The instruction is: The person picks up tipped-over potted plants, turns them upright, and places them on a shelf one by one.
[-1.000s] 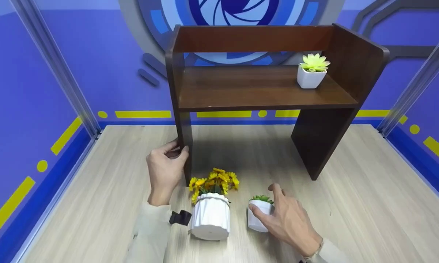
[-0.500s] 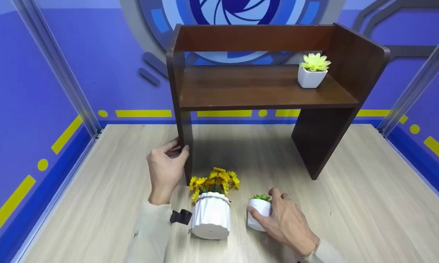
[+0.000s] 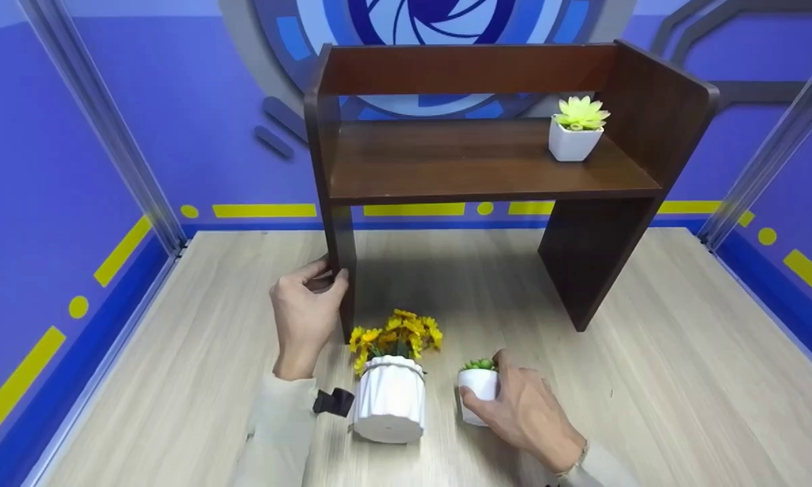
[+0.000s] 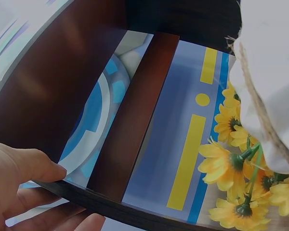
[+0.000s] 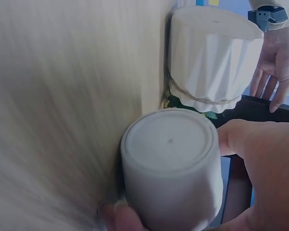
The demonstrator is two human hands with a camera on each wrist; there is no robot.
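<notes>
The small white pot [image 3: 477, 385] is held by the right hand [image 3: 531, 416], its side clasped between the thumb and the fingers, which are clamped on it from opposite sides. It is tipped onto its side at the tabletop [image 3: 649, 392], in front of the shelf's opening, with its green succulent [image 3: 477, 364] turned toward the shelf; in the right wrist view its round base is seen facing the camera. Whether the pot is lifted slightly off the surface cannot be told. The left side panel [image 3: 336, 230] of the dark brown shelf [image 3: 446, 162] is gripped low on its front edge by the left hand [image 3: 304, 311], with the panel caught between thumb and fingers, as is also seen from the left wrist. Between the two hands, a larger fluted white pot [image 3: 390, 399] is laid on its side, its base turned toward the person and its yellow flowers [image 3: 406, 331] pointed at the shelf. Twine [image 5: 207, 100] is wound around it near the rim. A square white pot [image 3: 575, 143] is stood upright on the shelf board, near the right end, filled with a pale yellow-green succulent [image 3: 581, 113].
</notes>
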